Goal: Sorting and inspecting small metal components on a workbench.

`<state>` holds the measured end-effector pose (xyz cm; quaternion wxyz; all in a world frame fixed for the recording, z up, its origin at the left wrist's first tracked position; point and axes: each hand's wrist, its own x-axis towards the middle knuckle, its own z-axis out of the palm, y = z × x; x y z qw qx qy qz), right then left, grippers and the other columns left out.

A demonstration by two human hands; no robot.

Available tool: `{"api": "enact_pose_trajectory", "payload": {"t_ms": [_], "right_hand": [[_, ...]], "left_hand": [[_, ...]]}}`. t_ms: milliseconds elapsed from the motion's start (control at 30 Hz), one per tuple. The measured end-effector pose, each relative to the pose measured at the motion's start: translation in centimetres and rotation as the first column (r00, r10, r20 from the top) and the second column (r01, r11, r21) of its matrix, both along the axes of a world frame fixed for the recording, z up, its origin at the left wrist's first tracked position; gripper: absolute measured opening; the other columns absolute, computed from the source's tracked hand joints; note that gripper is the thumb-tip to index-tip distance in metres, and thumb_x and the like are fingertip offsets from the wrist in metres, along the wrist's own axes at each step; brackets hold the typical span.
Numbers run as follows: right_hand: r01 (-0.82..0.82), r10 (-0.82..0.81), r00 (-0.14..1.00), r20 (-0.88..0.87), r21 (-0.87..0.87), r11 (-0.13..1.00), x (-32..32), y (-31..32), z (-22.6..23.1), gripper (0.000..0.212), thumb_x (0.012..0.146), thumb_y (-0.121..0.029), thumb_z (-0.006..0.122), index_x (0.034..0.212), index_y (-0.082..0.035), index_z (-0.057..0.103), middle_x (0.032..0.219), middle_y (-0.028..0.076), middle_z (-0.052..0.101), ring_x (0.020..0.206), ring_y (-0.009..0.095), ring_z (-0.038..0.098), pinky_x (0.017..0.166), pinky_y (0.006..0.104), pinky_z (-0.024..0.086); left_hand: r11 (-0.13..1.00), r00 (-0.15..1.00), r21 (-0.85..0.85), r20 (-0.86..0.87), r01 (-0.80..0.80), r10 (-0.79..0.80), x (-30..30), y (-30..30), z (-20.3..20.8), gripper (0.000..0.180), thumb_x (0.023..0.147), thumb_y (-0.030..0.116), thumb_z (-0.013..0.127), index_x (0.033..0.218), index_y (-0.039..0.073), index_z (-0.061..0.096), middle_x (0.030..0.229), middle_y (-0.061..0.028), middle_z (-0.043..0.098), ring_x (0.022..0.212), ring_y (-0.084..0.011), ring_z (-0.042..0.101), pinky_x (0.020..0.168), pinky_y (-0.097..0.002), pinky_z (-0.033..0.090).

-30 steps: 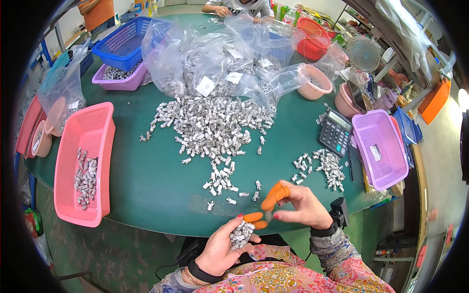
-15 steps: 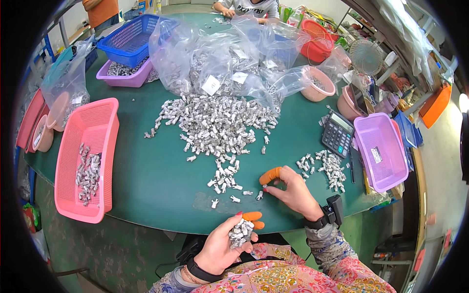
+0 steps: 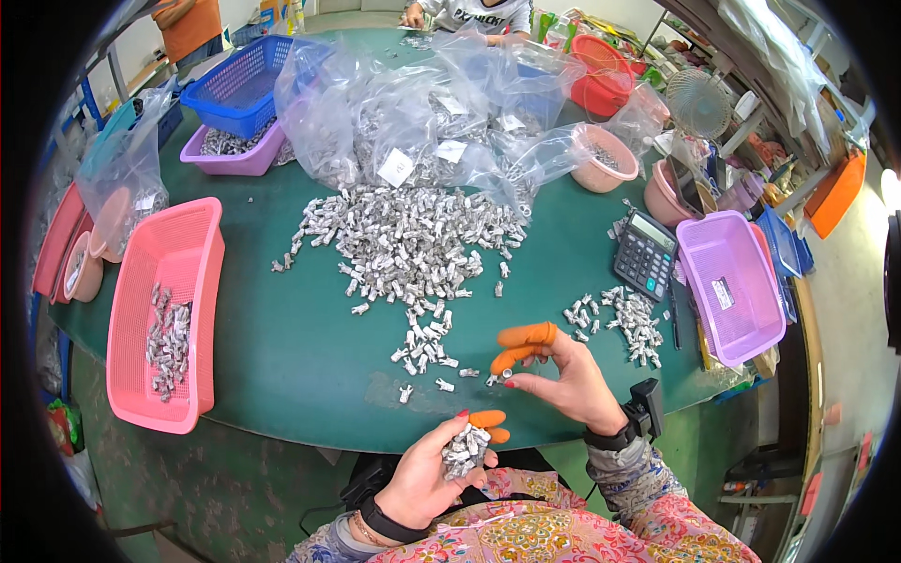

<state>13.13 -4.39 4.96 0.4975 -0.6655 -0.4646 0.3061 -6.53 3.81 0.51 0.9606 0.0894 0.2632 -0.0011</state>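
A cluster of small silvery metal parts (image 3: 465, 450) lies in my left hand (image 3: 427, 477), whose fingers curl round it near the table's front edge. My right hand (image 3: 568, 380) hovers over the green tabletop to its right, with thumb and fingers closing on one small metal part (image 3: 507, 373). Another such part lies by the fingertips. Orange finger cots cover some fingertips of both hands. Beyond my hands, loose parts trail back to a large heap (image 3: 404, 244) of the same parts. A smaller pile (image 3: 634, 324) lies to the right of my right hand.
Clear plastic bags (image 3: 375, 122) full of parts stand behind the heap. At the left sits a pink basket (image 3: 208, 310) with some parts. To the right are a calculator (image 3: 646, 253) and a purple basket (image 3: 732, 239). A co-worker (image 3: 479, 14) sits across the table.
My right hand has shifted slightly left and down, its orange-covered fingers now reaching over a part by the thumb. My left hand keeps its handful in nearly the same place.
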Motion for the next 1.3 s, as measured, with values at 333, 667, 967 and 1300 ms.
{"api": "enact_pose_trajectory", "payload": {"t_ms": [333, 667, 967, 1300], "right_hand": [[-0.014, -0.036, 0.725, 0.688, 0.067, 0.998, 1.4, -0.3, 0.9, 0.036, 0.07, -0.006, 0.076, 0.105, -0.009, 0.066, 0.092, 0.005, 0.067, 0.085, 0.027, 0.055, 0.075, 0.0377, 0.047], [-0.088, 0.109, 0.675, 0.73, -0.067, 0.994, 1.0, -0.8, -1.1, 0.032, 0.075, -0.02, 0.076, 0.104, -0.012, 0.067, 0.092, 0.009, 0.055, 0.086, 0.029, 0.052, 0.076, 0.0381, 0.045], [0.086, -0.024, 0.692, 0.721, -0.049, 0.995, -0.8, -0.1, -4.0, 0.034, 0.076, -0.02, 0.076, 0.103, -0.005, 0.062, 0.079, 0.008, 0.051, 0.076, 0.027, 0.051, 0.066, 0.0367, 0.045], [-0.014, 0.001, 0.97, -0.244, -0.052, 0.999, -1.1, -1.1, -1.7, 0.059, 0.083, 0.008, 0.062, 0.137, -0.003, 0.043, 0.103, 0.009, 0.062, 0.092, 0.014, 0.059, 0.084, 0.0278, 0.047]], "left_hand": [[1.0, 1.0, 0.016, 0.003, -0.004, 0.004, -0.3, 0.1, 0.0, 0.041, 0.101, 0.03, 0.041, 0.125, -0.001, 0.052, 0.099, -0.0135, 0.065, 0.074, -0.0212, 0.063, 0.051, -0.0288, 0.048], [1.0, 1.0, 0.024, 0.012, 0.017, -0.017, 0.0, 0.0, -0.1, 0.041, 0.1, 0.029, 0.042, 0.125, -0.001, 0.052, 0.1, -0.0143, 0.065, 0.076, -0.02, 0.062, 0.052, -0.0271, 0.048], [0.997, 0.995, -0.075, 0.097, -0.023, 0.03, -0.8, 0.3, -1.1, 0.039, 0.101, 0.028, 0.042, 0.121, -0.003, 0.054, 0.096, -0.014, 0.066, 0.073, -0.0212, 0.065, 0.053, -0.0316, 0.053], [1.0, 1.0, 0.006, -0.007, -0.006, 0.006, -0.2, -0.1, -0.2, 0.038, 0.101, 0.03, 0.041, 0.12, 0.0, 0.054, 0.098, -0.0141, 0.066, 0.074, -0.0219, 0.064, 0.051, -0.0285, 0.05]]}}
